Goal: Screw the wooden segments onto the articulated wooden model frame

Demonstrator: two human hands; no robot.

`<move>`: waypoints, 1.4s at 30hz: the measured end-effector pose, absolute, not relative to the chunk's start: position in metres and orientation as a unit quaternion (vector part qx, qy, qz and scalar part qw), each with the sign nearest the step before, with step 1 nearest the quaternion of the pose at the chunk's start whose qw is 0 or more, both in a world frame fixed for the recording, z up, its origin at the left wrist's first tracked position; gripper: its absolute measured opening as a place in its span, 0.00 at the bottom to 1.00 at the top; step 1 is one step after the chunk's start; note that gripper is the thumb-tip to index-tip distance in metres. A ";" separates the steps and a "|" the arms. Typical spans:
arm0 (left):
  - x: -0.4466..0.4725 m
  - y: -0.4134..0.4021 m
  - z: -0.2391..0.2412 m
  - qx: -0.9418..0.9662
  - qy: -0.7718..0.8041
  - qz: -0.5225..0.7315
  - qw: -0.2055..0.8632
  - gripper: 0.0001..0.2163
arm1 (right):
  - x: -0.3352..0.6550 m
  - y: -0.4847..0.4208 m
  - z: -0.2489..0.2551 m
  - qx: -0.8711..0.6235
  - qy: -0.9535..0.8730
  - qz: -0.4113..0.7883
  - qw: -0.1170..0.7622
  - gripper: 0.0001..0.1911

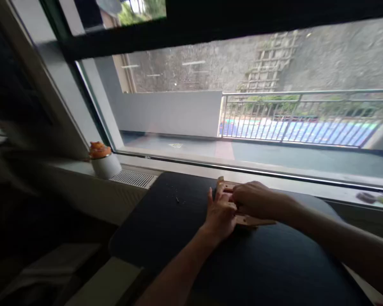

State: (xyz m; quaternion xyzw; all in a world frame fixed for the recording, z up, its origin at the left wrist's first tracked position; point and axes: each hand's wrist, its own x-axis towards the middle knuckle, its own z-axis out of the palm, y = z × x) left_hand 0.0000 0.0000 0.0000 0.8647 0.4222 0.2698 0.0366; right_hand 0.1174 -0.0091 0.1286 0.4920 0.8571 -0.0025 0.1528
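A light wooden frame-like piece [245, 220] lies near the far edge of the black table, partly covered by both hands. Small dark holes show along its upper bar, and one end sticks up at the left. My left hand [221, 216] grips its near left side, with one finger raised off the wood. Over its middle, my right hand [255, 199] is closed with the fingers curled down. Whatever those fingers pinch is hidden behind the knuckles. A small dark sliver [177, 199] lies on the tabletop to the left, among tiny crumbs.
The black table [156, 238] stands against the window sill [191, 166]. At the left are a white pot with an orange top [105, 163] and a vent grille [135, 178]. Small blurred objects [367, 197] rest on the sill at the right. Window glass rises behind.
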 end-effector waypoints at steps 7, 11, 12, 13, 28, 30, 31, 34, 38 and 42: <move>-0.001 0.001 0.002 0.875 0.414 0.244 0.056 0.08 | 0.117 -0.006 0.126 0.486 0.863 0.006 0.139 0.07; -0.001 0.003 0.003 0.876 0.414 0.239 0.061 0.11 | 0.116 -0.005 0.124 0.494 0.856 0.028 0.149 0.10; -0.001 0.004 0.003 0.877 0.414 0.237 0.062 0.12 | 0.115 -0.005 0.124 0.495 0.855 0.034 0.150 0.10; -0.001 0.005 0.002 0.877 0.414 0.236 0.064 0.13 | 0.114 -0.005 0.126 0.495 0.855 0.036 0.152 0.10; -0.001 0.009 0.001 0.880 0.410 0.232 0.055 0.12 | 0.114 -0.004 0.125 0.463 0.877 0.032 0.125 0.07; -0.001 0.009 0.001 0.878 0.413 0.235 0.063 0.15 | 0.112 -0.005 0.124 0.467 0.875 0.035 0.121 0.08; -0.001 0.009 0.000 0.877 0.414 0.236 0.069 0.16 | 0.112 -0.006 0.124 0.469 0.875 0.036 0.118 0.09; -0.001 0.010 -0.001 0.877 0.412 0.235 0.077 0.17 | 0.114 -0.006 0.125 0.475 0.871 0.032 0.119 0.09; 0.000 0.012 -0.002 0.880 0.405 0.238 0.071 0.12 | 0.120 -0.006 0.128 0.476 0.869 0.033 0.133 0.08; 0.000 0.013 -0.004 0.882 0.398 0.242 0.070 0.10 | 0.118 -0.009 0.130 0.476 0.867 0.048 0.141 0.06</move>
